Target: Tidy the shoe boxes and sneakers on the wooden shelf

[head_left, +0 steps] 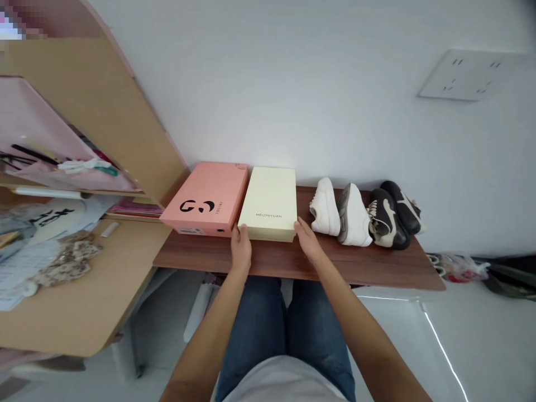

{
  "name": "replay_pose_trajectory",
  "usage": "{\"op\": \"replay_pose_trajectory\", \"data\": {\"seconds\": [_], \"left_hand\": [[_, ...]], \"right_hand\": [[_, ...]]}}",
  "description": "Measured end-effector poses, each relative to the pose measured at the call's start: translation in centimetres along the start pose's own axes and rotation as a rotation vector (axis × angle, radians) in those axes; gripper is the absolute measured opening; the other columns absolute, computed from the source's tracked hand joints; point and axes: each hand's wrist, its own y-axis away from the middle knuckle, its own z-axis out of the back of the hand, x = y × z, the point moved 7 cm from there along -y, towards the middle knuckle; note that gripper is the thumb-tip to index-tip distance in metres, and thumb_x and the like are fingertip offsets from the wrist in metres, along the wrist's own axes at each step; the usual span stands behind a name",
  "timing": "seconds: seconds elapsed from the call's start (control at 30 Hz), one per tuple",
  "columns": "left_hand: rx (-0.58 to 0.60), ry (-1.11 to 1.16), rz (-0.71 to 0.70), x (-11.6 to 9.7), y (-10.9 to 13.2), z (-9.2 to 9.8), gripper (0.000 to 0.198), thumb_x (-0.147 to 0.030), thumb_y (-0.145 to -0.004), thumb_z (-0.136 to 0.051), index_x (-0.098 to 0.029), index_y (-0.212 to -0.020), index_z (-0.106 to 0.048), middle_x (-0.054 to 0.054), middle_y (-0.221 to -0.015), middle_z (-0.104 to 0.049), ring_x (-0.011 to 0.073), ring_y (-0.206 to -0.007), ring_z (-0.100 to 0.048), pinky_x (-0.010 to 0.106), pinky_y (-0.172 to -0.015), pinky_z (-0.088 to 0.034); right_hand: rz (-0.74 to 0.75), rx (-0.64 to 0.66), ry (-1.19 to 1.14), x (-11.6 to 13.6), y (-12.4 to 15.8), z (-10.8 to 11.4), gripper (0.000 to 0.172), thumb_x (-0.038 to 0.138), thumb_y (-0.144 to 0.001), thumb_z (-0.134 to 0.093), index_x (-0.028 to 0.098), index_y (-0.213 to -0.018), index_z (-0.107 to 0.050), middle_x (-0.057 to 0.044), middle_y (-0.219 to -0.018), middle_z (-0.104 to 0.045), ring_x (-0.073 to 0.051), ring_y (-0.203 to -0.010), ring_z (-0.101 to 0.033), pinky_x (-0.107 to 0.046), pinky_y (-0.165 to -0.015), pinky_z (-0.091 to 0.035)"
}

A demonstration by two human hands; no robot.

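Note:
A pale yellow shoebox (270,195) lies flat on a dark wooden board (268,259), its lid on and lettering near the front edge. My left hand (241,248) is at its front left corner, the thumb on the lid's edge. At the front right corner, my right hand (307,239) presses its fingers against the side. Between them the two hands grip the box. Close on the left lies a pink shoebox (209,192) with a black logo. To the right are a pair of white sneakers (354,215) and a pair of black-and-white sneakers (387,218).
On the left stands a light wooden desk (138,245) with papers, a patterned cloth (69,259) and a tall side panel. A white wall (314,100) with a socket plate (469,75) rises behind the board. Bags (460,268) lie on the floor at right.

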Motion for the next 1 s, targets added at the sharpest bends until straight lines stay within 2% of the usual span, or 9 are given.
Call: {"op": "replay_pose_trajectory", "data": {"seconds": [0.1, 0.2, 0.3, 0.47, 0.6, 0.7, 0.77, 0.87, 1.0], "left_hand": [[-0.076, -0.066, 0.007, 1.1, 3.7, 0.6, 0.066, -0.051, -0.092, -0.053, -0.019, -0.148, -0.039, 0.012, -0.16, -0.029, 0.024, -0.148, -0.026, 0.033, -0.12, -0.022], [-0.038, -0.102, -0.144, 0.6, 7.6, -0.4, 0.064, -0.044, -0.094, -0.049, -0.02, -0.151, -0.032, 0.012, -0.16, -0.026, 0.0226, -0.148, -0.025, 0.035, -0.12, -0.021], [0.149, -0.182, -0.307, -0.7, 11.0, -3.3, 0.057, -0.039, -0.091, -0.054, -0.022, -0.144, -0.043, 0.013, -0.152, -0.039, 0.0241, -0.143, -0.034, 0.037, -0.118, -0.027], [0.528, -0.233, -0.323, -0.6, 13.9, -10.1, 0.049, -0.028, -0.085, -0.059, -0.024, -0.134, -0.056, 0.012, -0.139, -0.053, 0.0259, -0.133, -0.046, 0.042, -0.113, -0.034], [0.574, -0.21, -0.317, -0.1, 12.3, -15.7, 0.059, -0.024, -0.079, -0.065, -0.021, -0.136, -0.052, 0.013, -0.144, -0.048, 0.0265, -0.137, -0.04, 0.042, -0.116, -0.029], [0.456, -0.241, -0.205, 0.8, 9.2, -19.3, 0.075, -0.027, -0.071, -0.075, -0.015, -0.14, -0.046, 0.018, -0.15, -0.04, 0.0303, -0.143, -0.032, 0.041, -0.117, -0.024], [0.448, -0.285, -0.096, 1.7, 7.5, -21.2, 0.075, -0.031, -0.07, -0.077, -0.012, -0.137, -0.047, 0.021, -0.144, -0.047, 0.0322, -0.137, -0.041, 0.042, -0.113, -0.031], [0.531, -0.301, -0.011, 2.3, 6.3, -22.9, 0.057, -0.034, -0.071, -0.077, -0.012, -0.12, -0.058, 0.017, -0.117, -0.066, 0.0294, -0.11, -0.062, 0.039, -0.097, -0.045], [0.574, -0.284, -0.024, 2.3, 5.9, -22.8, 0.045, -0.036, -0.066, -0.079, -0.014, -0.101, -0.064, 0.011, -0.099, -0.071, 0.0258, -0.093, -0.065, 0.034, -0.084, -0.049]], "right_hand": [[0.011, -0.008, -0.018, 0.3, 2.4, 2.0, 0.062, 0.066, -0.081, -0.059, 0.028, -0.129, -0.062, -0.004, -0.144, -0.054, -0.026, -0.138, -0.044, -0.043, -0.118, -0.029], [0.097, 0.027, -0.049, 1.6, 5.0, 5.0, 0.055, 0.063, -0.082, -0.06, 0.025, -0.121, -0.067, -0.006, -0.131, -0.065, -0.027, -0.128, -0.054, -0.045, -0.113, -0.036], [0.154, -0.072, -0.019, 2.6, 6.9, 9.7, 0.049, 0.06, -0.082, -0.062, 0.024, -0.114, -0.07, -0.008, -0.12, -0.071, -0.028, -0.118, -0.061, -0.047, -0.107, -0.043], [0.225, -0.44, 0.019, 2.1, 8.6, 19.0, 0.05, 0.058, -0.081, -0.064, 0.02, -0.113, -0.067, -0.011, -0.113, -0.071, -0.028, -0.108, -0.065, -0.049, -0.102, -0.047], [0.135, -0.544, 0.107, -0.7, 7.8, 22.8, 0.061, 0.059, -0.075, -0.068, 0.017, -0.119, -0.063, -0.015, -0.121, -0.067, -0.029, -0.111, -0.063, -0.049, -0.101, -0.047], [0.052, -0.468, 0.145, -2.7, 5.9, 22.9, 0.071, 0.058, -0.069, -0.072, 0.016, -0.125, -0.06, -0.016, -0.129, -0.062, -0.029, -0.115, -0.061, -0.046, -0.101, -0.047], [0.037, -0.41, 0.145, -3.3, 4.5, 22.5, 0.077, 0.057, -0.066, -0.075, 0.017, -0.129, -0.057, -0.014, -0.13, -0.062, -0.028, -0.114, -0.061, -0.043, -0.099, -0.048], [0.058, -0.344, 0.205, -3.3, 2.9, 22.0, 0.075, 0.056, -0.061, -0.077, 0.017, -0.122, -0.061, -0.012, -0.118, -0.067, -0.027, -0.107, -0.062, -0.041, -0.096, -0.048], [0.099, -0.324, 0.301, -2.5, 1.7, 21.8, 0.066, 0.055, -0.057, -0.079, 0.016, -0.109, -0.065, -0.008, -0.103, -0.07, -0.026, -0.098, -0.06, -0.04, -0.094, -0.047]]}}
